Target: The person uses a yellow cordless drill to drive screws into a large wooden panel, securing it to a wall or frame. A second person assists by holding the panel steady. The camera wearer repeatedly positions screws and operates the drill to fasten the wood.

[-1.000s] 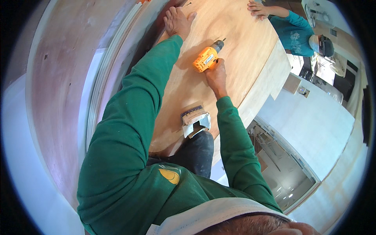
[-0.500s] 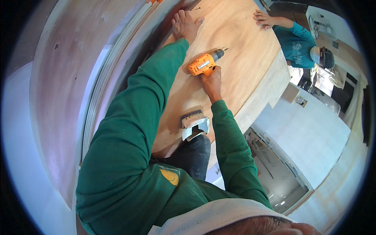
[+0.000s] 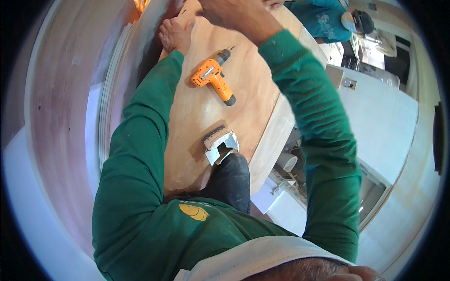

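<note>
The orange drill (image 3: 213, 77) lies loose on the big wooden board (image 3: 197, 122), with no hand on it, while the left hand (image 3: 176, 35) rests flat and spread on the board's far edge and the right hand (image 3: 239, 16) hangs above, curled, holding nothing I can see.

The person wears a dark green long-sleeved shirt, both sleeves reaching to the wrists, with a small yellow oval emblem on the chest. The left hand (image 3: 174, 35) and right hand (image 3: 234, 14) are bare, with no gloves. Dark trousers cover the knee, and a white band of fabric shows at the lower edge
</note>
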### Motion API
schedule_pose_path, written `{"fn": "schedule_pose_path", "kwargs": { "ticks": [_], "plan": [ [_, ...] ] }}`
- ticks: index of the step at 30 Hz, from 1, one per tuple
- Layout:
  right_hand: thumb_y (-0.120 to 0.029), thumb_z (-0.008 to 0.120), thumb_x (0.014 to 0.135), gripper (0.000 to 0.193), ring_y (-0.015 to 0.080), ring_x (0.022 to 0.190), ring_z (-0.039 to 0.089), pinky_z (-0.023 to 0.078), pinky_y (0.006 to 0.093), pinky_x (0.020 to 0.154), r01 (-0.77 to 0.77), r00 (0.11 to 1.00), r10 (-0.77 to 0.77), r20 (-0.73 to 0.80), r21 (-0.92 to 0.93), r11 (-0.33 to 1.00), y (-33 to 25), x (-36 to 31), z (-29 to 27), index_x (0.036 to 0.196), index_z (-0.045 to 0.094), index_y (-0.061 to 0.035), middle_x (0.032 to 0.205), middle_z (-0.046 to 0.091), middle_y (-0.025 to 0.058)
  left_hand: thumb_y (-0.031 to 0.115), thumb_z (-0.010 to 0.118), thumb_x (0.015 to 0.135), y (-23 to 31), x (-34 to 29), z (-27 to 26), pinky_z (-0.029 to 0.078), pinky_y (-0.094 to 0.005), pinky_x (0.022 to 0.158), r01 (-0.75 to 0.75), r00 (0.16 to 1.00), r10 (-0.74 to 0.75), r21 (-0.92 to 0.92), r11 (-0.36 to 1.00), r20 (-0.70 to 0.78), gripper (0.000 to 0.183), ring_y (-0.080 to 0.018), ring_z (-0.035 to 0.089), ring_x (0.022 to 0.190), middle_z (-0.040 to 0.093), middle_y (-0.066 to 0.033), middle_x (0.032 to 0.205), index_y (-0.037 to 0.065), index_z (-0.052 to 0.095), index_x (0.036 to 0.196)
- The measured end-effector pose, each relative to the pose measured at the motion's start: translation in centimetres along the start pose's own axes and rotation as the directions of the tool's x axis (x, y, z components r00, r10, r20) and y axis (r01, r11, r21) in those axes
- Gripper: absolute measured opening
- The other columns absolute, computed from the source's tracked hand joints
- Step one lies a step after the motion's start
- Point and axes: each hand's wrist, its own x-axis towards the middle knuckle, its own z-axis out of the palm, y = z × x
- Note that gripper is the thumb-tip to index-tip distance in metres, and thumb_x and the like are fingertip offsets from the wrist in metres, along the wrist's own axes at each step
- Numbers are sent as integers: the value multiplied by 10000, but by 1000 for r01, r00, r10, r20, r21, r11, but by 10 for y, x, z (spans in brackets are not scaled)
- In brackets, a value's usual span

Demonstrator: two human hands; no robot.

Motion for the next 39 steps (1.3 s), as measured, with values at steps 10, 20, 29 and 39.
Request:
{"fn": "schedule_pose_path", "kwargs": {
  "ticks": [10,20,29,39],
  "plan": [
    [-479,817,886,473,374,1220,709,567,578,986,-443,348,321,881,-147,884,42,-147,35,1235,798,-161,1301,755,126,706,665,944,1,-3,-7,382,-525,1121,43,992,-34,-74,996,125,789,-381,482,1329,556,-163,1332,63,615,1398],
    [-613,867,813,1102,448,1306,644,544,467,1072,-877,209,297,932,45,478,-97,-282,107,1515,431,116,1379,645,351,705,656,949,3,-2,-10,381,-540,1124,33,991,-22,-83,996,135,799,-387,484,1333,560,-171,1335,48,599,1401],
    [-493,934,762,1142,447,1357,607,496,435,1149,-899,347,194,918,267,346,-97,-291,107,1544,388,135,1426,613,361,701,650,950,6,-3,-10,426,-500,1083,0,999,1,-21,1000,38,732,-355,529,1284,583,-146,1279,69,639,1320],
    [-464,1022,632,1540,557,1513,380,403,542,1222,-924,75,431,899,-100,370,-164,-263,111,1644,37,151,1632,226,487,700,658,948,0,-1,-7,398,-545,1115,32,994,-27,-44,999,105,772,-392,495,1325,560,-178,1332,63,611,1382]
  ]
}}
